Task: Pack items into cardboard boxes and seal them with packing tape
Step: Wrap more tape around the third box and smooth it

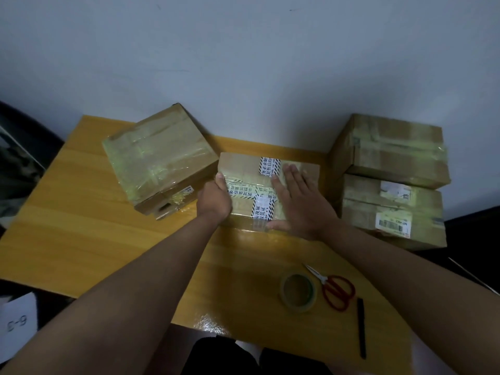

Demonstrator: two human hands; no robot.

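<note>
You have a small cardboard box (267,190) in the middle of the yellow table (81,226), right in front of you. It is closed, with clear tape across the top and white labels with black print and striped edges stuck on it. Your left hand (215,200) holds the left edge of the box, with the fingers curled over the side and the thumb on top. Your right hand (303,204) lies flat on the lid with the fingers straight and spread a bit, pressing down on the tape. To the left, a bigger taped box (159,158) sits turned at a slant, very close to the small box; I cannot tell if they touch. On the right, by the wall (243,63), there are two more taped boxes: the far box (392,150) and the near box (389,212), which has a barcode label. The far one may be resting partly on the near one, but the dim light makes that hard to see. Near you on the table is a roll of tape (298,292) lying flat. Just beside it are the red scissors (334,289), and next to those a black pen (361,328). At the bottom left corner is a white paper (17,322) marked "6-3".
</note>
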